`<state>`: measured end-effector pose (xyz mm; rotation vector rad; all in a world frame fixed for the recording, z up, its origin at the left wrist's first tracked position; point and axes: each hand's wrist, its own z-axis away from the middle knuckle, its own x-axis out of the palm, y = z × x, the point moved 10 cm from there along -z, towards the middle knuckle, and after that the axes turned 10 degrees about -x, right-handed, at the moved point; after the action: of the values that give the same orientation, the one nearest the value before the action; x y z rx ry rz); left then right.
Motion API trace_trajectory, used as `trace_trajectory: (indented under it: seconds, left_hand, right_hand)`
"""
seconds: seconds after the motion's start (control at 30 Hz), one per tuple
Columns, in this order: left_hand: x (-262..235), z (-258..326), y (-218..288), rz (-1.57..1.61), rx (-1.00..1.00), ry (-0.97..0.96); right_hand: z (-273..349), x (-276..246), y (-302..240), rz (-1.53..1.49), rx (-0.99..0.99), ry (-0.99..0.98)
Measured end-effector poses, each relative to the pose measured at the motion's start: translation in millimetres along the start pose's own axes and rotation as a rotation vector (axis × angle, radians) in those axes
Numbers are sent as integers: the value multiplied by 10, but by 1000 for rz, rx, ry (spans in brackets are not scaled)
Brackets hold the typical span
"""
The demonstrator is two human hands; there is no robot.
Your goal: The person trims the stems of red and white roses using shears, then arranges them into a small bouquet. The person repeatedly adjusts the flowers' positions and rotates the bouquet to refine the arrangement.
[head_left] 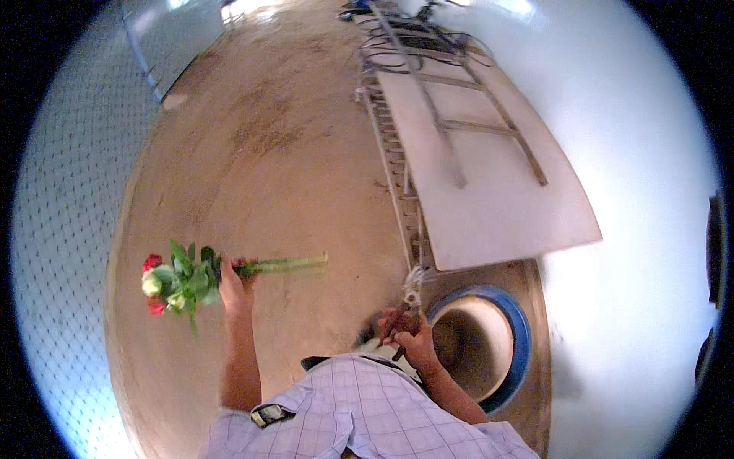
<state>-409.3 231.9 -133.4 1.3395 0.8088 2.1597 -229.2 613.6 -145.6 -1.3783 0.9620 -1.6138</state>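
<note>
My left hand (237, 286) is closed around a small bunch of roses (174, 283), held out to the left above the floor. Red and cream blooms point left among green leaves, and the bare green stems (290, 265) stick out to the right of my fist. Close to my waist, my right hand (417, 346) grips what look like pruning shears (397, 323) with reddish-brown handles. Their jaws point away from me, and the fingers partly cover them. The shears and the bunch are well apart.
A round tub with a blue rim (520, 336) stands right of my right hand. Beyond it are a pale board (489, 206), a wooden ladder frame (478, 128) lying on it, and a long metal rack (394, 153). Netting (76, 222) bounds the left; a white wall (634, 229), the right.
</note>
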Motion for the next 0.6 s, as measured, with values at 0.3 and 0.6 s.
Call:
trace_trajectory:
  seconds: [0.3, 0.6]
  left_hand:
    - [107, -665, -253, 207, -116, 81]
    - [48, -483, -247, 131, -87, -45]
  right_hand:
    - [-1244, 222, 489, 23, 97, -128]
    - [-1239, 550, 616, 768, -150, -61]
